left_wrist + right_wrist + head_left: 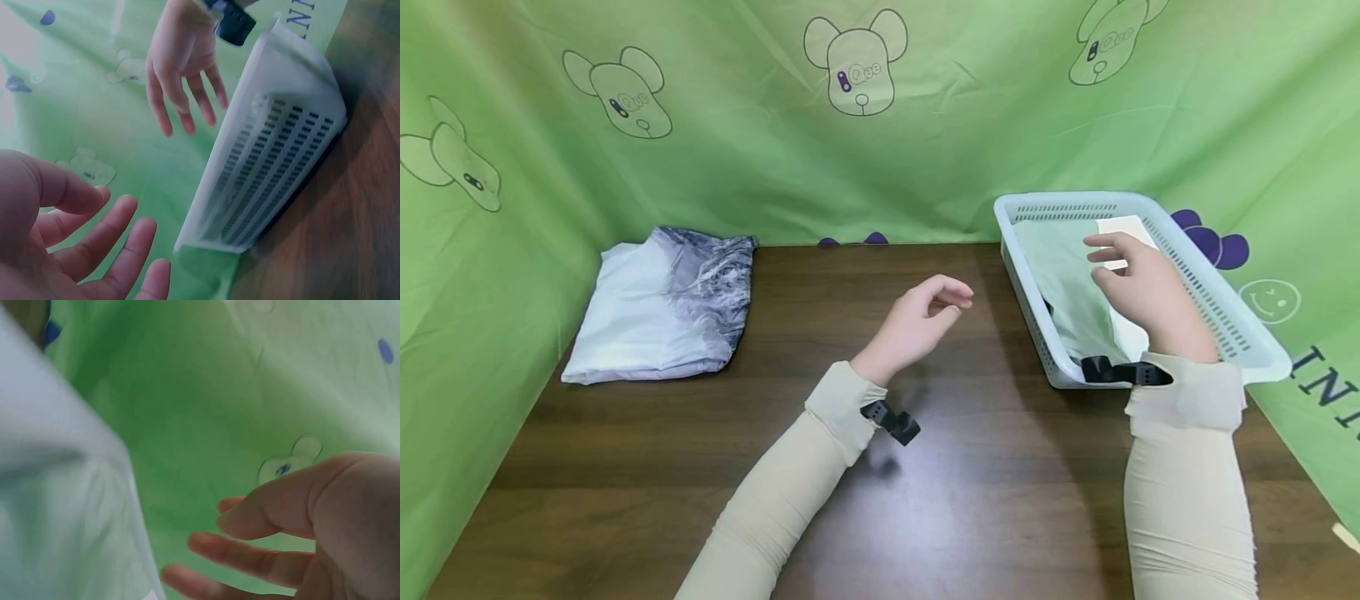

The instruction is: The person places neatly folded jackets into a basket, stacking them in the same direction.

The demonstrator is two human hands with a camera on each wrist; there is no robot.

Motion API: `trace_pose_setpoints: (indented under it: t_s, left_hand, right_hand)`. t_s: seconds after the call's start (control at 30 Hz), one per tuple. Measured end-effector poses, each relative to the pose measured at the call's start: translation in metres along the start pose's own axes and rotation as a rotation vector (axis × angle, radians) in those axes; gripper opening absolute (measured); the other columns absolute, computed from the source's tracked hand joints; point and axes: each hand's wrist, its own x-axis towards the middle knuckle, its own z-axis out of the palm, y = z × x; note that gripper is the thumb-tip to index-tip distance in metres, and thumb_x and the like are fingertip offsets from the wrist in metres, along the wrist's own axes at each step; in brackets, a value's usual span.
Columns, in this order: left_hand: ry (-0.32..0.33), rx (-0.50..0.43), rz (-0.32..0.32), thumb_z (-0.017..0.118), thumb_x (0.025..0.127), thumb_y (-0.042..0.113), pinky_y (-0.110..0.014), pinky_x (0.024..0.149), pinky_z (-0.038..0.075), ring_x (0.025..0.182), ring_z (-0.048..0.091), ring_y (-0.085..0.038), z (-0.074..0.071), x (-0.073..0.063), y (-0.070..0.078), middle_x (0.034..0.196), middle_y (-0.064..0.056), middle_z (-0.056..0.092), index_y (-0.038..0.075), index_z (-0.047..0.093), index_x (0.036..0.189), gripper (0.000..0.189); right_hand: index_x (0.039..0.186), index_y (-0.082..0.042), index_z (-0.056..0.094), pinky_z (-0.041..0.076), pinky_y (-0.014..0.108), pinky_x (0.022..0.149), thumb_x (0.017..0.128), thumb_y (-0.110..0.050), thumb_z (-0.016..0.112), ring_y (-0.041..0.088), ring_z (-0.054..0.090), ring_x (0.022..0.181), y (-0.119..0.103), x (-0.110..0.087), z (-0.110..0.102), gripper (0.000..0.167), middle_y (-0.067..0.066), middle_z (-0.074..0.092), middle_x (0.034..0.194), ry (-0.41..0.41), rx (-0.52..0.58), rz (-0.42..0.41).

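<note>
My right hand [1138, 279] hovers over the light blue plastic basket [1026, 275], fingers loosely bent and holding nothing. Inside the basket lie a pale green folded cloth [1063, 267] and a white piece [1127, 333], partly hidden under that hand. My left hand [913, 321] is above the table to the left of the basket, its fingers relaxed and nothing between them. In the left wrist view the left fingers [103, 247] are spread apart, with the basket's slotted side [275, 156] beyond. The right wrist view shows the right fingers [250, 559] bare beside the basket's rim [119, 440].
A folded white and grey patterned cloth [658, 304] lies at the table's back left. Green printed fabric [940, 158] hangs behind and along both sides of the brown wooden table [880, 500]. Black straps with small devices are on both wrists.
</note>
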Motion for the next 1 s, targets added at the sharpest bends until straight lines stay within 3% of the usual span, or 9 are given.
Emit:
trace_pose_setpoints:
  t_s: [0.07, 0.13, 0.23, 0.3, 0.4, 0.57, 0.77, 1.0]
  left_hand:
    - [0.012, -0.003, -0.002, 0.056, 0.1, 0.001, -0.019, 0.092, 0.049, 0.111, 0.065, -0.022, -0.007, -0.004, -0.003, 0.114, -0.011, 0.071, 0.001, 0.064, 0.12, 0.022]
    - [0.025, -0.006, 0.0, 0.056, 0.099, 0.001, -0.021, 0.092, 0.049, 0.111, 0.066, -0.024, -0.015, -0.008, -0.005, 0.114, -0.013, 0.071, 0.001, 0.064, 0.121, 0.023]
    - [0.051, -0.009, 0.006, 0.057, 0.1, 0.002, -0.025, 0.094, 0.05, 0.11, 0.066, -0.024, -0.027, -0.014, -0.007, 0.114, -0.013, 0.071, 0.001, 0.064, 0.12, 0.022]
    - [0.058, -0.009, 0.016, 0.057, 0.1, 0.002, -0.029, 0.095, 0.05, 0.109, 0.066, -0.022, -0.035, -0.018, -0.008, 0.115, -0.013, 0.071, 0.002, 0.064, 0.121, 0.022]
    - [0.065, -0.002, 0.037, 0.058, 0.1, 0.003, -0.034, 0.097, 0.051, 0.109, 0.066, -0.019, -0.048, -0.024, -0.01, 0.116, -0.014, 0.07, 0.001, 0.064, 0.122, 0.023]
    - [0.084, 0.025, 0.047, 0.057, 0.1, 0.003, -0.033, 0.098, 0.051, 0.11, 0.066, -0.023, -0.07, -0.035, -0.013, 0.119, -0.013, 0.069, 0.002, 0.063, 0.124, 0.024]
    - [0.093, 0.132, 0.032, 0.057, 0.101, 0.005, -0.036, 0.098, 0.051, 0.113, 0.065, -0.021, -0.096, -0.047, -0.019, 0.122, -0.008, 0.068, 0.007, 0.063, 0.127, 0.026]
    - [0.118, 0.236, -0.002, 0.057, 0.101, 0.007, -0.043, 0.095, 0.05, 0.115, 0.064, -0.024, -0.123, -0.057, -0.021, 0.126, -0.009, 0.067, 0.01, 0.061, 0.131, 0.03]
  right_hand:
    - [0.149, -0.005, 0.047, 0.047, 0.043, 0.083, 0.1, -0.013, 0.04, 0.044, 0.059, 0.113, -0.01, -0.005, 0.006, 0.05, 0.029, 0.057, 0.137, 0.091, 0.033, 0.005]
    - [0.147, -0.01, 0.053, 0.045, 0.03, 0.079, 0.098, -0.013, 0.042, 0.025, 0.063, 0.104, -0.021, -0.01, 0.012, 0.049, 0.022, 0.061, 0.134, 0.187, 0.069, 0.001]
    - [0.14, -0.013, 0.06, 0.043, 0.017, 0.076, 0.096, -0.012, 0.045, 0.0, 0.057, 0.091, -0.038, -0.016, 0.022, 0.046, 0.015, 0.066, 0.125, 0.321, 0.156, -0.025]
    - [0.136, -0.012, 0.062, 0.045, 0.012, 0.077, 0.095, -0.01, 0.046, -0.009, 0.056, 0.086, -0.049, -0.019, 0.028, 0.044, 0.012, 0.068, 0.119, 0.378, 0.22, -0.055]
    - [0.133, -0.01, 0.064, 0.047, 0.011, 0.077, 0.094, -0.006, 0.046, -0.008, 0.061, 0.085, -0.065, -0.022, 0.038, 0.043, 0.006, 0.069, 0.113, 0.412, 0.324, -0.105]
    - [0.125, -0.003, 0.067, 0.05, 0.012, 0.073, 0.091, 0.003, 0.048, 0.001, 0.066, 0.082, -0.083, -0.021, 0.059, 0.039, -0.001, 0.068, 0.102, 0.399, 0.471, -0.234]
    - [0.121, 0.001, 0.067, 0.051, 0.015, 0.07, 0.09, 0.01, 0.052, 0.007, 0.067, 0.082, -0.092, -0.018, 0.088, 0.036, 0.005, 0.068, 0.102, 0.317, 0.484, -0.403]
    - [0.122, 0.007, 0.063, 0.058, 0.025, 0.076, 0.091, 0.015, 0.051, 0.021, 0.069, 0.085, -0.098, -0.008, 0.117, 0.034, 0.013, 0.065, 0.107, 0.158, 0.695, -0.379]
